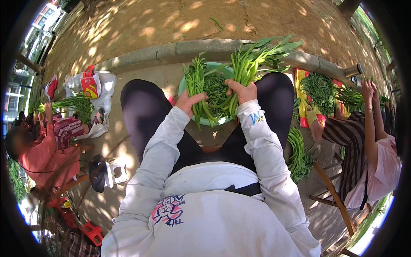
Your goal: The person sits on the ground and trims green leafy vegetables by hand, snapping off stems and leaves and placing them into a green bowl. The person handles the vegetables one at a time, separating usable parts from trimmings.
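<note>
Between my knees stands a light green plastic basin (182,88) with cut or picked green stems and leaves (215,86) in it. My left hand (189,101) grips a bunch of leafy green stems (196,80) over the basin's left side. A larger bunch with long leaves (249,66) is in my right hand (243,91), over the basin's right side; its leaves reach past the rim to the upper right. The two bunches are apart at the top, and their lower ends come near each other over the basin.
A stone kerb (205,48) runs behind the basin. Another bundle of greens (298,154) lies on the ground beside my right leg. People sit on both sides, handling greens, with a pile of leaves (319,88) on a red-yellow sheet at right and a white stool (117,173) at left.
</note>
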{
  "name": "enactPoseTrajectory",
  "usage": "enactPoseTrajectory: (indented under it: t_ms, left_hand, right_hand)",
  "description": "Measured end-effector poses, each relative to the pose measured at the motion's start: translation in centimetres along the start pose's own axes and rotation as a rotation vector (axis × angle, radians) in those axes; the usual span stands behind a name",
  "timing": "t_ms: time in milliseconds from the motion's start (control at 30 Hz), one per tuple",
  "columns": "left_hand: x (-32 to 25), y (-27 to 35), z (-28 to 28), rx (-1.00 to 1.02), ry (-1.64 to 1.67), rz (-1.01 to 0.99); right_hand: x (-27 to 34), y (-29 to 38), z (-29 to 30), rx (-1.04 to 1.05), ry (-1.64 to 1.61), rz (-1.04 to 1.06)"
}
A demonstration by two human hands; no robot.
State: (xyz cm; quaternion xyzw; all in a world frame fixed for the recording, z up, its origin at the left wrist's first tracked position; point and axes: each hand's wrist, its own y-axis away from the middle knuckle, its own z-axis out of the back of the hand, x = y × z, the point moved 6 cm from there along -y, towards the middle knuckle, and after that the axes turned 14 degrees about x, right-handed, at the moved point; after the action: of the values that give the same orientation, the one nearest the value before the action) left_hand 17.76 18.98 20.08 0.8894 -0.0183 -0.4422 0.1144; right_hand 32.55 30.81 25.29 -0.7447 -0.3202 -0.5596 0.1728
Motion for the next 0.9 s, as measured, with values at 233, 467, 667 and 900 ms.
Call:
enactPoseTrajectory:
  t_ms: [233, 467, 667, 900]
  left_hand:
    - [-0.4, 0.1, -1.1, 0.048, -0.006, -0.012]
    - [-0.4, 0.1, -1.4, 0.080, 0.025, -0.058]
    - [-0.4, 0.2, -2.0, 0.121, 0.046, 0.006]
    - [0.7, -0.1, -0.5, 0.011, -0.026, -0.005]
  right_hand:
    - [-3.2, -0.2, -1.6, 0.237, -0.156, -0.207]
    - [-5.0, -0.7, -2.8, 0.437, 0.066, -0.187]
    - [-4.7, -0.2, -3.6, 0.433, -0.068, -0.236]
    - [-5.6, -0.4, -2.9, 0.401, 0.150, -0.296]
